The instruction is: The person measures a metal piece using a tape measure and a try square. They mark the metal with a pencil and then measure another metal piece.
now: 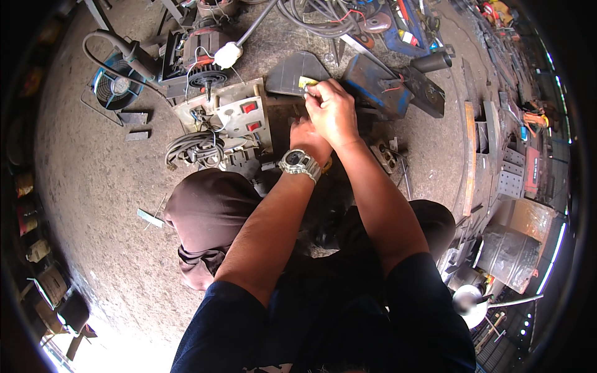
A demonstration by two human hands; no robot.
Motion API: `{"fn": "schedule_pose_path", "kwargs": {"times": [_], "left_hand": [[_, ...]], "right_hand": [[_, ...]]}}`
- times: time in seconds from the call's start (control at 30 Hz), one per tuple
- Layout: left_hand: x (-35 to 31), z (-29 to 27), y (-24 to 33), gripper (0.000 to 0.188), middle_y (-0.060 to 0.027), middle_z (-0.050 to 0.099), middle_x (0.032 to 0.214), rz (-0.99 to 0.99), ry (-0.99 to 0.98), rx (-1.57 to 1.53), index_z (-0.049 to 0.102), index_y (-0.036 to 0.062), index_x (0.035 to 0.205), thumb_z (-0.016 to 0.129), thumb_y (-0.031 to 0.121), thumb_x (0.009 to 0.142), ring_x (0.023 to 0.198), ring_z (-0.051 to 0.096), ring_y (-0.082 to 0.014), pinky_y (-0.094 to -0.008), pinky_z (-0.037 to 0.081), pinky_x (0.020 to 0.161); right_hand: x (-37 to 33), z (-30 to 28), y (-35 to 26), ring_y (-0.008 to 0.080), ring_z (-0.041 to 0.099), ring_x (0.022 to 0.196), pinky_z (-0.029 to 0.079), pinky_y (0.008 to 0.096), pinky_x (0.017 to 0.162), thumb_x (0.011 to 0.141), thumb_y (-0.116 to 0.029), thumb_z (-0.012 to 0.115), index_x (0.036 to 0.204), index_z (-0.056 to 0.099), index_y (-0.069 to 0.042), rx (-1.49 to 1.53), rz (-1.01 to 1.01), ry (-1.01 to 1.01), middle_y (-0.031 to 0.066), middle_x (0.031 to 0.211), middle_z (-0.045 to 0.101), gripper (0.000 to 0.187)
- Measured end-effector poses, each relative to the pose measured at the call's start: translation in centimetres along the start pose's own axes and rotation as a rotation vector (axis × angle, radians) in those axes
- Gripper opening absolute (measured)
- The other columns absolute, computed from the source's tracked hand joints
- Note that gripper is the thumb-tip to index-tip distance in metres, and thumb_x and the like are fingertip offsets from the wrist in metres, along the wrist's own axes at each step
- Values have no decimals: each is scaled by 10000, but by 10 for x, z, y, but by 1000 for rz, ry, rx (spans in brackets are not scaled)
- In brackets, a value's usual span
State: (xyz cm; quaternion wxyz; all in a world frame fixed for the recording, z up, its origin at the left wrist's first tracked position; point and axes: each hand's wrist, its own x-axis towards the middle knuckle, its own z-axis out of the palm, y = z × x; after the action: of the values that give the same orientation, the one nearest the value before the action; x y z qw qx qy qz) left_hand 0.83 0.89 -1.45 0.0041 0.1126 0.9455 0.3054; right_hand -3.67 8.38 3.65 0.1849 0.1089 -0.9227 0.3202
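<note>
While the right hand (334, 112) pinches a small yellow piece (306, 82) against a dark metal plate (292, 73), the left hand (309, 140) sits just below it. Whether the left hand grips anything cannot be told. A grey switch panel (233, 112) lies just left.

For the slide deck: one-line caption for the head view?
Squatting person's right hand pinches a yellow piece at a dark metal plate; left hand below.
</note>
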Motion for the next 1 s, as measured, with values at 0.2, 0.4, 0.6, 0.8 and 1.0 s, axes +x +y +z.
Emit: {"fn": "schedule_pose_path", "kwargs": {"times": [0.2, 0.4, 0.6, 0.8, 1.0], "left_hand": [[-2, 2, 1, 332, -155, 762, 1035, -31, -39, -31, 708, 74, 1195, 613, 285, 957, 1032, 704, -356, -560, 497, 1018], [-1, -1, -1, 359, -163, 758, 1068, -31, -114, -18, 701, 70, 1223, 607, 300, 964, 1066, 698, -355, -556, 492, 1036], [-1, -4, 1, 367, -175, 751, 1095, -29, -117, -19, 694, 64, 1229, 602, 306, 969, 1060, 703, -356, -548, 508, 1020], [-1, 1, 0, 353, -171, 758, 1060, -29, -43, -21, 702, 60, 1205, 610, 299, 963, 1023, 716, -357, -541, 532, 978], [0, 1, -1, 341, -149, 762, 1021, -27, -29, -40, 708, 67, 1185, 628, 305, 953, 987, 723, -349, -525, 542, 940]], "right_hand": [[-1, 0, 0, 325, 727, 796, 585, 411, 721, 843, -41, 787, 932, 709, -23, 25, -2, 18, 127, 890, 716, 120], [-2, 2, 1, 315, 728, 797, 586, 407, 723, 846, -40, 788, 946, 713, -25, 48, 6, 43, 123, 892, 714, 126], [-1, 2, 0, 318, 739, 815, 595, 408, 734, 848, -36, 783, 950, 716, -25, 13, 0, 21, 124, 908, 720, 122], [-1, 3, 1, 328, 743, 835, 600, 418, 746, 850, -33, 780, 945, 712, -24, -8, -6, 12, 128, 924, 726, 117], [-1, 5, -1, 333, 744, 845, 600, 433, 746, 839, -30, 783, 943, 708, -25, -14, 13, 3, 131, 937, 729, 129]]}}
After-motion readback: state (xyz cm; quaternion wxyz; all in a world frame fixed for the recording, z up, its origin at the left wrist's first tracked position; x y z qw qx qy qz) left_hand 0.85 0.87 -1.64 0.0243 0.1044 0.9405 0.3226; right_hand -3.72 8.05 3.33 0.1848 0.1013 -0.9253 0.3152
